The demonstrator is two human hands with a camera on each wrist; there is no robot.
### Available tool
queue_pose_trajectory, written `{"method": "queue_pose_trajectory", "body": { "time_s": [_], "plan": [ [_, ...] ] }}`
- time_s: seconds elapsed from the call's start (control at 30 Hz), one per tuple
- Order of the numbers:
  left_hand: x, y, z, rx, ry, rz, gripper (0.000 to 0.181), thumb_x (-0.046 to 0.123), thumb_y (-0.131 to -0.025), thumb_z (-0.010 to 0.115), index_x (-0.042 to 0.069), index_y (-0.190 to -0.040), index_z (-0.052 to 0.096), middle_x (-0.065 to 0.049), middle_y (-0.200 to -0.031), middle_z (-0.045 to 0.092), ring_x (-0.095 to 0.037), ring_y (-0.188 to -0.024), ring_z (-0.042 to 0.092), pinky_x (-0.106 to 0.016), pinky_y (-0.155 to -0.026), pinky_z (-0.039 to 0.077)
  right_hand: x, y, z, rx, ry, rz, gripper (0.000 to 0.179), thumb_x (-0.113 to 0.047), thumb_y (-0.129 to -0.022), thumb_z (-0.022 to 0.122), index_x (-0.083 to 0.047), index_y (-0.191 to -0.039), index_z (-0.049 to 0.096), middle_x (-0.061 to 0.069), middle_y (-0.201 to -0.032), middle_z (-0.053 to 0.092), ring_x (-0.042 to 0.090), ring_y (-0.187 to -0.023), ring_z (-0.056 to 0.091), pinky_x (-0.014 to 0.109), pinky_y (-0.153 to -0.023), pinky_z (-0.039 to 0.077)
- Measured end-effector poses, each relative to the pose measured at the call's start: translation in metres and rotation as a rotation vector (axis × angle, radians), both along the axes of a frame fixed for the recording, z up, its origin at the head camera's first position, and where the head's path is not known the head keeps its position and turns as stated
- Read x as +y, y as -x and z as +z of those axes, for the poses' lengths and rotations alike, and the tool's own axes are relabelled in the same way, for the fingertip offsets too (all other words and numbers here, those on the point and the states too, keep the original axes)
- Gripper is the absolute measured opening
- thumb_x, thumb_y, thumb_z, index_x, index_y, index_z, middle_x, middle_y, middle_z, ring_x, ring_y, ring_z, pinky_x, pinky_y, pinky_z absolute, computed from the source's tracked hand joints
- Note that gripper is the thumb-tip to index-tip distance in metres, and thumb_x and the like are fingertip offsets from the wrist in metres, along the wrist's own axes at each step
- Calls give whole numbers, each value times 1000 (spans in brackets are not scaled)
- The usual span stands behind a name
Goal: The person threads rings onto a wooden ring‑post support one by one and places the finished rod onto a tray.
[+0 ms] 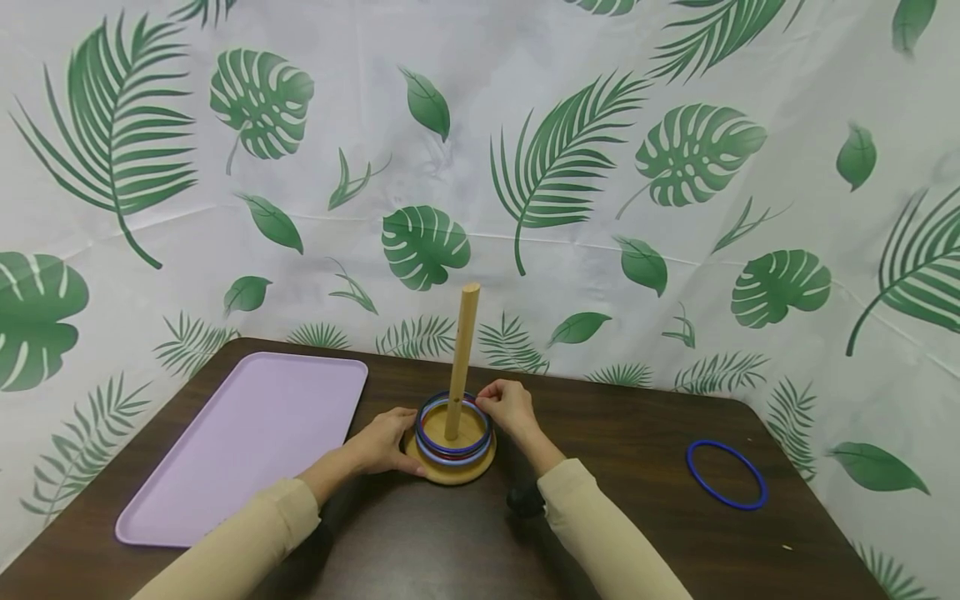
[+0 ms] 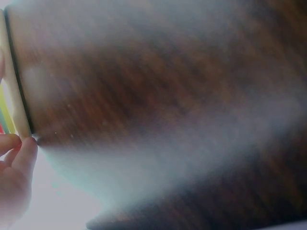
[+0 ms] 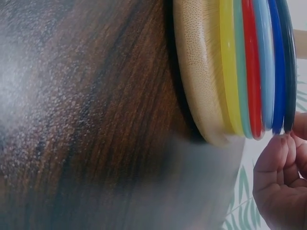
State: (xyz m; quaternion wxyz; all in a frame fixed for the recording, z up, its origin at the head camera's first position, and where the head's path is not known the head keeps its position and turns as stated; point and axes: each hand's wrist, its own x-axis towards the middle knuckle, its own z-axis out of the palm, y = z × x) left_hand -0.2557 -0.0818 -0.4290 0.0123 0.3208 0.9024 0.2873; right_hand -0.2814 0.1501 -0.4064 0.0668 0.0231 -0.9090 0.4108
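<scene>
Around the wooden post (image 1: 462,358): six stacked rings, two hands at work

One post rises upright from one round base (image 1: 450,477), which rests on one dark wood-grained table (image 1: 615,467). Six rings encircle the foot of the post. Counted upward from the base, as the right wrist view shows, they are one yellow ring (image 3: 228,62), one mint ring (image 3: 241,72), one red ring (image 3: 251,67), one light blue ring (image 3: 265,67), one stacked blue ring (image 3: 277,62) and one dark ring (image 3: 289,62), the last uppermost.

Two hands flank the post. The left hand (image 1: 384,442), to its left, is partly spread and holds the left edge of the base between thumb and fingers. The right hand (image 1: 510,408), to the right of the post, has its fingers curled and its fingertips drawn together in a pinch at the rim of the dark ring. Two cream sleeves (image 1: 240,533) cover the forearms, one on either side of the post.

Well to the right of the post, one loose blue ring (image 1: 727,475) lies flat on the table. To the left of the post lies one lilac tray (image 1: 255,450). Behind the post hangs one white cloth (image 1: 480,167) printed with green leaves.
</scene>
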Motion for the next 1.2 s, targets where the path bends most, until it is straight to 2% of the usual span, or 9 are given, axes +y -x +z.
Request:
{"method": "queue_pose_trajectory", "body": {
  "time_s": [0.4, 0.67, 0.83, 1.2],
  "plan": [
    [0, 1, -2, 10, 11, -4, 87, 37, -64, 85, -14, -125, 51, -31, -127, 51, -44, -119, 49, -53, -99, 40, 3, -3, -1, 16, 12, 13, 8, -11, -81, 71, -3, -81, 70, 3, -67, 64, 7, -55, 48, 20, -49, 40],
    [0, 1, -1, 15, 0, -8, 85, 36, -64, 85, -14, -125, 52, -31, -127, 52, -44, -118, 49, -53, -99, 40, 17, -5, -2, 78, 54, -6, 9, -12, -82, 70, -3, -83, 70, 1, -64, 61, 5, -52, 48, 22, -49, 42],
    [0, 0, 0, 19, 2, -5, 84, 35, -64, 85, -13, -124, 52, -31, -126, 52, -44, -118, 50, -53, -98, 41, 35, -4, -3, 104, 112, -42, 9, -11, -83, 70, -2, -84, 69, 0, -62, 59, 5, -49, 50, 21, -49, 44],
    [0, 0, 0, 23, 0, -1, 84, 35, -63, 86, -15, -122, 53, -31, -125, 52, -44, -117, 50, -52, -98, 41, 94, -12, -1, 116, 184, -145, 15, -10, -86, 67, 4, -92, 67, 8, -74, 64, 6, -54, 54, 21, -52, 50]
  ]
}}
